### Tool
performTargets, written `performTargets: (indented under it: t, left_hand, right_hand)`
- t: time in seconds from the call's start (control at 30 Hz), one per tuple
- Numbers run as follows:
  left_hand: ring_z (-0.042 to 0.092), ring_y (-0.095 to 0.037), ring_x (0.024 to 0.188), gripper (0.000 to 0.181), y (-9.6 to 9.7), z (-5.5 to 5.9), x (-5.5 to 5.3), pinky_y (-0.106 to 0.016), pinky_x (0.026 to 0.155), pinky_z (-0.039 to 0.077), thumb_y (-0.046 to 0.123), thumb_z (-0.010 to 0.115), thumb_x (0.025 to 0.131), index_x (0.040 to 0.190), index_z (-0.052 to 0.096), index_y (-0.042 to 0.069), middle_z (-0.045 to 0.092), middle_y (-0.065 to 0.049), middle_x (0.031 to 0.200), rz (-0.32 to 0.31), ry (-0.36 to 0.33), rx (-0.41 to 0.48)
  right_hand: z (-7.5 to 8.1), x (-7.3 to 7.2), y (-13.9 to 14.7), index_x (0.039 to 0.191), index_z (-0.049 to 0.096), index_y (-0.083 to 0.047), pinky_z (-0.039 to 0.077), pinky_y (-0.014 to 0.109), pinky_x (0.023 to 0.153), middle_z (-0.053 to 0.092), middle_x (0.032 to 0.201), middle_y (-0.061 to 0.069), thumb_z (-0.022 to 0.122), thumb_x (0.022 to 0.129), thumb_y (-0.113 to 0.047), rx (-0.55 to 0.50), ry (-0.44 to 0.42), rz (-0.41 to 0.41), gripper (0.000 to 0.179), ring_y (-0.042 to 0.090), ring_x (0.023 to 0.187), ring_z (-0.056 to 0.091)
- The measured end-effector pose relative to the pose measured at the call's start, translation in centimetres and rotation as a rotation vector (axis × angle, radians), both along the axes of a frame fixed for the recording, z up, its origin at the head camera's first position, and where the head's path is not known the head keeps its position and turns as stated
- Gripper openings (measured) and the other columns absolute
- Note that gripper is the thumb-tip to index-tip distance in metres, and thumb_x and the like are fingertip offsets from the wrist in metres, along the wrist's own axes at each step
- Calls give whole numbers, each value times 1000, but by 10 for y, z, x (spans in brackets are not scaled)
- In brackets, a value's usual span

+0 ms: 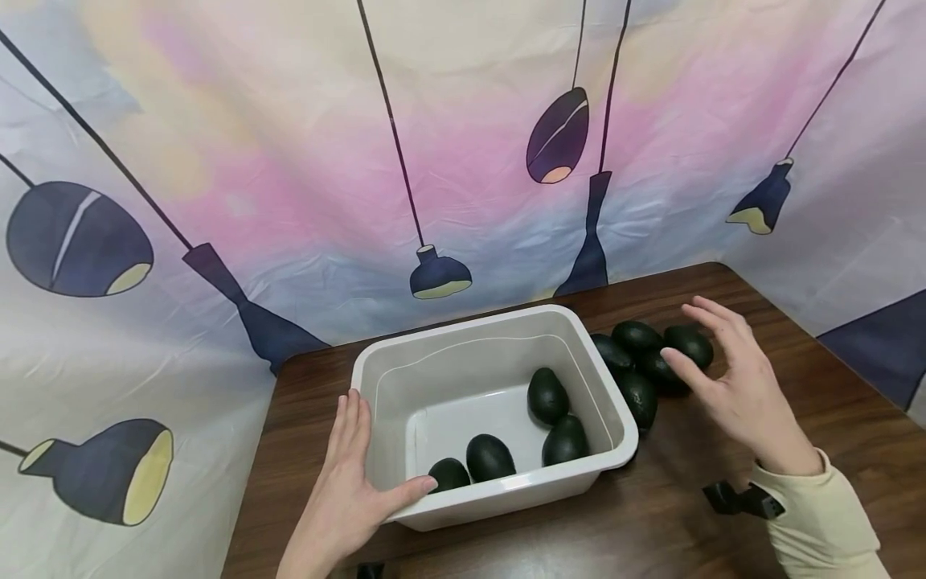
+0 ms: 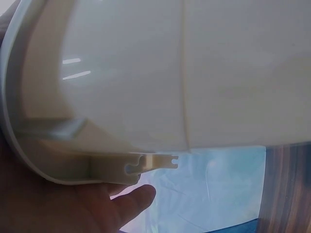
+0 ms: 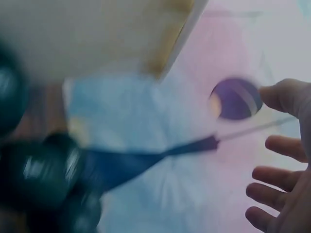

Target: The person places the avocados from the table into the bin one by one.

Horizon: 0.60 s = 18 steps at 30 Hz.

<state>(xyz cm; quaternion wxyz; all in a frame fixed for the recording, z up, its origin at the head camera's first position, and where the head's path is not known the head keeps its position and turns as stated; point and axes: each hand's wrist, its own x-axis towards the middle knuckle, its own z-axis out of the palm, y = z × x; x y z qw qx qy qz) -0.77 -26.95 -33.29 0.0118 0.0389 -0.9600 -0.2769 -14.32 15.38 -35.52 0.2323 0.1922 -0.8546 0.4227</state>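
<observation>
A light grey plastic bin stands on the table with several dark green avocados lying on its floor. At the bin's near left corner rests my left hand, straight fingers along the left rim, thumb across the near rim. In the left wrist view, part of that hand shows beneath the rim's edge. My right hand hovers by a cluster of more avocados right of the bin, fingers spread and thumb apart. Nothing lies in its grasp; the right wrist view shows the bare fingers.
The brown wooden table ends at a patterned cloth backdrop printed with hanging lamps. The loose avocados crowd against the bin's right wall. A black strap piece sits at the right wrist.
</observation>
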Motion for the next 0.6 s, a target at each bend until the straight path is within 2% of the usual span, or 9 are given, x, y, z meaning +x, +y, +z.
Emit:
performTargets:
  t: [0.07,0.13,0.2,0.3,0.43,0.6]
  left_hand:
    - [-12,-21,142,125,0,0,0,-60,105,18,71,68,66,151,1,8,-16,1,155,0,1,0]
    - [-12,-21,142,125,0,0,0,-60,105,19,71,67,67,151,0,9,-16,1,155,2,-1,-1]
    - [-12,-21,142,124,0,0,1,-60,105,18,71,67,67,151,0,9,-16,2,155,5,-4,1]
    - [-12,-21,142,124,0,0,2,-60,105,18,72,67,67,151,0,9,-16,2,155,7,-4,0]
    - [-11,-22,142,124,0,0,3,-59,105,20,72,66,67,151,0,9,-16,2,155,11,-2,-6]
    - [-11,-21,142,124,0,-1,1,-58,105,20,73,65,66,151,0,11,-16,3,155,4,4,-8]
  right_hand:
    - [-11,-10,12,141,44,-12,24,59,99,32,148,8,71,86,-17,26,-48,-29,61,34,130,32]
    - [-21,-20,25,141,40,-5,18,66,98,27,149,16,68,88,-21,56,-103,-55,62,41,132,25]
    - [-30,-30,39,142,35,0,12,69,98,22,149,23,65,90,-26,98,-169,-79,65,48,133,17]
    - [-44,-45,57,144,26,6,9,72,95,13,146,33,59,93,-33,165,-274,-101,72,56,129,10]
    - [-66,-63,74,145,15,10,15,73,90,8,142,41,52,96,-41,211,-408,-94,80,62,125,7]
    - [-88,-86,85,145,10,12,21,72,86,12,137,47,45,97,-47,264,-508,-68,84,64,122,10]
